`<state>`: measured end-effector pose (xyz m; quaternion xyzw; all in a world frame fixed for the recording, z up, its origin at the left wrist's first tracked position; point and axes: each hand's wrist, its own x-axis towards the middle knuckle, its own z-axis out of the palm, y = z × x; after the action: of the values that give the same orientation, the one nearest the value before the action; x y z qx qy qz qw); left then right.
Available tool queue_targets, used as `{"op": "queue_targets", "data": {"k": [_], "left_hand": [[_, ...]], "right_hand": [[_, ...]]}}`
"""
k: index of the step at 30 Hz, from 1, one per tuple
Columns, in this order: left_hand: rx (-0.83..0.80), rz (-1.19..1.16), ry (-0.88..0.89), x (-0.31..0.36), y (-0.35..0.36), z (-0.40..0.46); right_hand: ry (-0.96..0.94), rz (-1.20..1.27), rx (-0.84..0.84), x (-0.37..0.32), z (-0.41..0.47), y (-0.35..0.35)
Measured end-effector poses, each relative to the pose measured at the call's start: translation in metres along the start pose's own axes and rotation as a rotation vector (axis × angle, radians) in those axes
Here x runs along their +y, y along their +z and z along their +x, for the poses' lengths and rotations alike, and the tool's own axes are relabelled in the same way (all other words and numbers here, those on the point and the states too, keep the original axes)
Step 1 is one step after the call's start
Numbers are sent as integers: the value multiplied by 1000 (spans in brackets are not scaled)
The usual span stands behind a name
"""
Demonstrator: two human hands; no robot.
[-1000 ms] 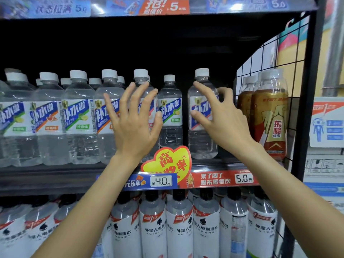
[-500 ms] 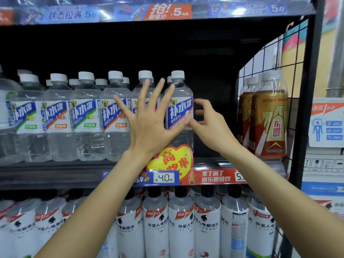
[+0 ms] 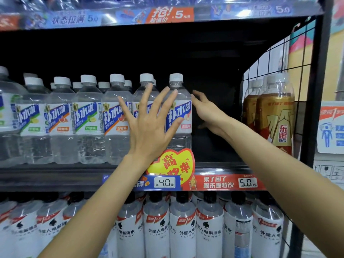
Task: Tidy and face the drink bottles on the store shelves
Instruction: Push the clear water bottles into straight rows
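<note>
While the rightmost clear bottle (image 3: 179, 116) stands at the row's end on the middle shelf (image 3: 55, 174) | left hand (image 3: 149, 127) flat, fingers spread on labels | right hand (image 3: 206, 110) open beside it, gripping nothing | advice: steady neighbours, nudge gently flush, label forward.

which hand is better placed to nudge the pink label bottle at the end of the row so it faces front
Right, probably. The right hand has open fingers at the exposed side of the pink-label bottle, beside the shelf gap. The left hand lies flat across its front and the neighbouring bottle, better for steadying.
</note>
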<state>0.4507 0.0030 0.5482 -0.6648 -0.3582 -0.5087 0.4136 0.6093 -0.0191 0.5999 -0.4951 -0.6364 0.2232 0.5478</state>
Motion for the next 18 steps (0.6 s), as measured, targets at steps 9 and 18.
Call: {"op": "queue_targets", "data": {"k": [9, 18], "left_hand": [[23, -29, -19, 0, 0, 1], [38, -24, -14, 2, 1, 1]], "right_hand": [[112, 413, -36, 3, 3, 27], [13, 255, -84, 6, 1, 14]]}}
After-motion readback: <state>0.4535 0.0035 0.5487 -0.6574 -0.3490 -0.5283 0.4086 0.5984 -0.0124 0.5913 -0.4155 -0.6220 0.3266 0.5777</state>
